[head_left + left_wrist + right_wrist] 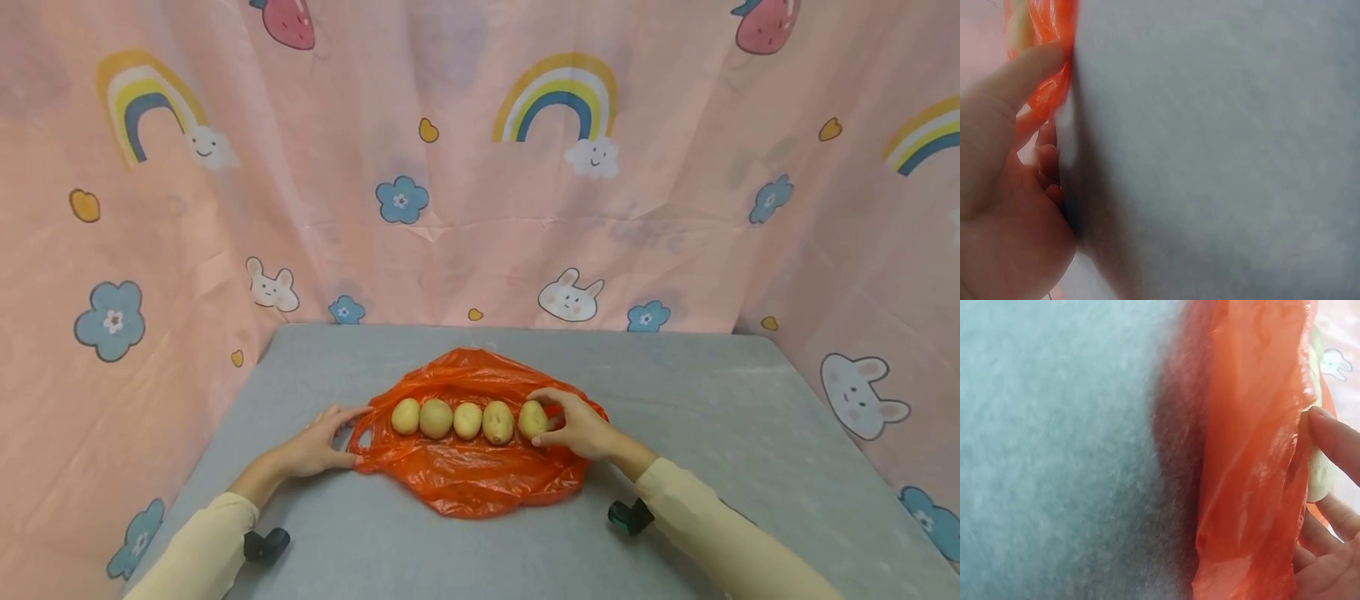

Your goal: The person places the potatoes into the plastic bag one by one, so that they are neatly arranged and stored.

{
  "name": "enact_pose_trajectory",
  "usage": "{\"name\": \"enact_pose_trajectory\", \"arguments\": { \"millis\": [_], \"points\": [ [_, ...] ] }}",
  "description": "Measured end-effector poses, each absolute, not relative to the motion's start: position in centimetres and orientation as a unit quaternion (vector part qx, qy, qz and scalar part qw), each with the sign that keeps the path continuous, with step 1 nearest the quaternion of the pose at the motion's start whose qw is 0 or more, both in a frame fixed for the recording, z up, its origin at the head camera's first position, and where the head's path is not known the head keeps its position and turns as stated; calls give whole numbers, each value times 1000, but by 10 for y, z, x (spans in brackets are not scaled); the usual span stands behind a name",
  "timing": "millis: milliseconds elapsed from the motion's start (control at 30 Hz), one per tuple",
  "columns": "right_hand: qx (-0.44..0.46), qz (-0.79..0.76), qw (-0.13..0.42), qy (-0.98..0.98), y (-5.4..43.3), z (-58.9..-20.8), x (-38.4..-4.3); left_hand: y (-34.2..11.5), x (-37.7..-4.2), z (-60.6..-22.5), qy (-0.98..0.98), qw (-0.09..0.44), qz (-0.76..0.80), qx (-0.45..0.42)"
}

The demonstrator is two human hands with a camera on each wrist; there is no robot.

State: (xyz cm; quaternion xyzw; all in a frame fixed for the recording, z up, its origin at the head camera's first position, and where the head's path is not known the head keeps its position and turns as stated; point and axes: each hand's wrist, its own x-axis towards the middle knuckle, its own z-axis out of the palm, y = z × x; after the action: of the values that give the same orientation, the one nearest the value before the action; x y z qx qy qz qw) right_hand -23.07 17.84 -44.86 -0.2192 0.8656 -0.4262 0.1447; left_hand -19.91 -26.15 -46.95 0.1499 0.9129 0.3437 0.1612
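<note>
On the grey table lies a crumpled orange plastic bag [480,479], spread out with several potatoes [468,421] in a row on it. My right hand [577,423] holds the rightmost potato [533,420] between thumb and fingers. In the right wrist view that potato [1320,477] shows partly behind the bag's raised edge [1254,450]. At the bag's left end, my left hand [318,442] has thumb and forefinger spread, touching the plastic beside a handle loop. The left wrist view shows the thumb [1035,69] against the bag [1052,94], with other fingers partly hidden behind it.
A grey cloth covers the table [675,383]. Pink patterned curtains [465,250] hang behind it and at both sides. Small black devices [266,546] sit at the wrists, below the light sleeves [720,525].
</note>
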Motion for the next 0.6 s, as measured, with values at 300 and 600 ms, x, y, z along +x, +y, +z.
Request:
{"name": "enact_pose_trajectory", "arguments": {
  "millis": [300, 600],
  "points": [
    [-227, -399, 150, 876, 176, -452, -236, -263, -200, -472, 913, 162, 344, 147],
    [-224, -394, 156, 878, 174, -452, -237, -264, -200, -471, 914, 161, 342, 149]
  ]
}}
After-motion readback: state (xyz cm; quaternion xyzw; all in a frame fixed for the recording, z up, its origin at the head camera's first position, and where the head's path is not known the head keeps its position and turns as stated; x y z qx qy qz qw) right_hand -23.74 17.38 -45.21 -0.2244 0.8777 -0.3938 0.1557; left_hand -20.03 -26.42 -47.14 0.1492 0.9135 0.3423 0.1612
